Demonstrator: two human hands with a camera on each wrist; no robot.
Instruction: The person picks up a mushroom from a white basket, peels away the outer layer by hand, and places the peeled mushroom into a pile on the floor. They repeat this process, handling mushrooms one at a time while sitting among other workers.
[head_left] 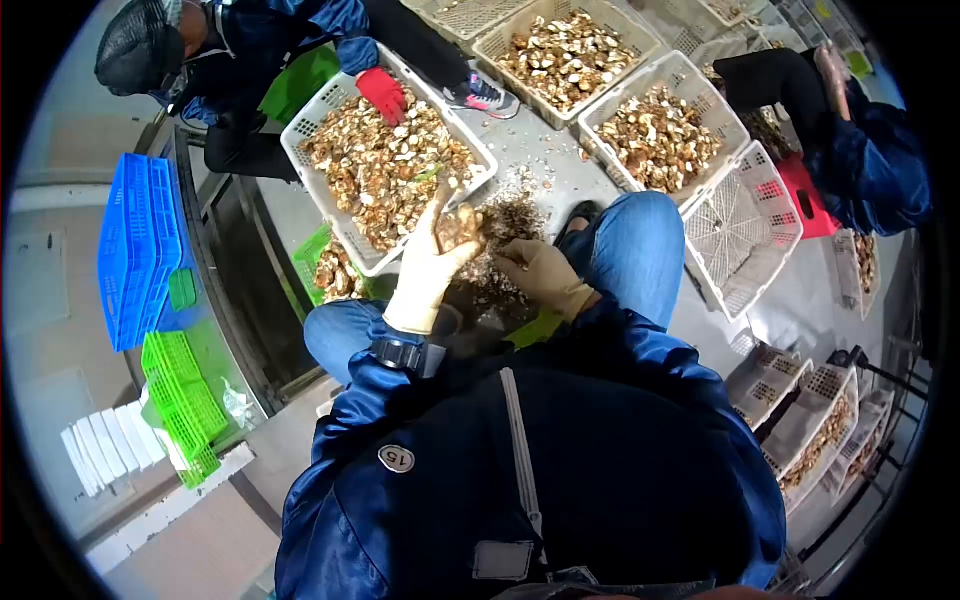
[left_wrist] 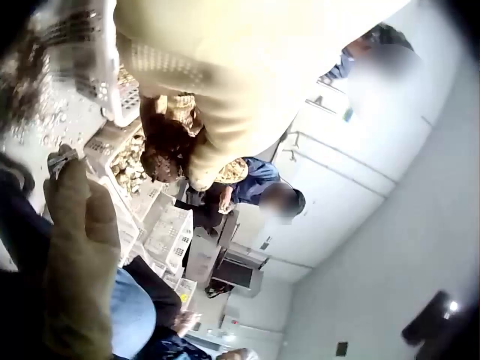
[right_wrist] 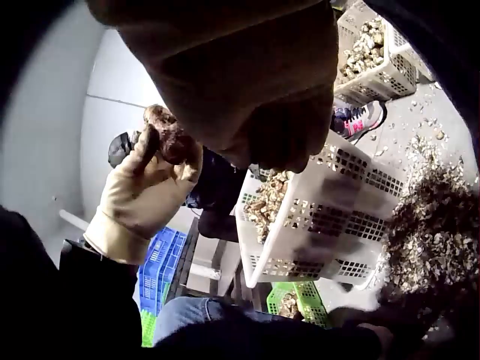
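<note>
A brown, lumpy mushroom-like piece (head_left: 458,228) is pinched between the thumb and fingers of the left hand (head_left: 425,265), which wears a pale glove. The piece (left_wrist: 166,146) looks dark and rough in the left wrist view, below the left hand (left_wrist: 217,75). To its right in the head view, the gloved right hand (head_left: 545,275) has curled fingers and stays apart from the piece. A small shiny object (left_wrist: 61,159), perhaps a blade, sticks out at the fingertips of the right hand (left_wrist: 81,255). In the right wrist view, the right hand (right_wrist: 240,90) hides whatever it holds.
A white crate (head_left: 375,262) of similar pieces stands just ahead, a red-gloved hand (head_left: 382,95) inside it. Dark and white scraps (head_left: 512,225) cover the floor beside it. More crates (head_left: 655,140), an empty crate (head_left: 740,235) and another seated person (head_left: 870,165) are to the right.
</note>
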